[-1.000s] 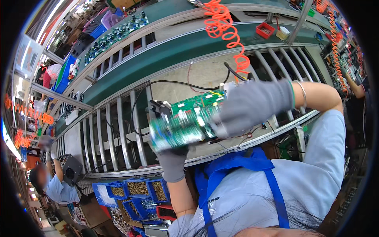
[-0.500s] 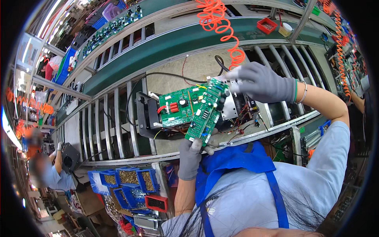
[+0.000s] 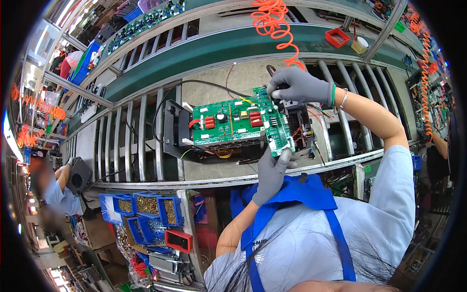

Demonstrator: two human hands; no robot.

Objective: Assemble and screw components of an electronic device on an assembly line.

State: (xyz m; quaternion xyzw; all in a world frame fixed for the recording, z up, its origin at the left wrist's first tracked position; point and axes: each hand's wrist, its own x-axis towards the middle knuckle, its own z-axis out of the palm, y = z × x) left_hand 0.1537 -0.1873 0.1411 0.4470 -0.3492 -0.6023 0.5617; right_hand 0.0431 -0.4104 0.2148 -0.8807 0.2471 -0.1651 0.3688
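Now the narrow green circuit board (image 3: 274, 124), tilted askew over its larger neighbour half a second ago, has swung round and lies across the right end of the wide green circuit board (image 3: 219, 127), running from near to far. That brings it in line with the open black-framed assembly (image 3: 175, 127) beneath; whether it is seated or merely resting there, I cannot tell. Both hands are apart from each other yet closed on the same piece: the grey-gloved left hand (image 3: 271, 176), which has shifted right, pinches its near end, thumb uppermost, while the grey-gloved right hand (image 3: 306, 87), whose fingers were spread, now grips its far end. Among the containers, a cluster of open blue plastic bins (image 3: 178, 210) stands at the near left, well apart from the work; the far row holds brass-coloured small hardware, and those on the near side of it hold silvery bits. Just beside them sits a rectangular red plastic tray (image 3: 190, 243) with something dark inside. On the far right, a square red plastic tray (image 3: 343, 43) contains small pieces too tiny to identify, next to a round whitish tub (image 3: 359, 47) whose contents are unclear.
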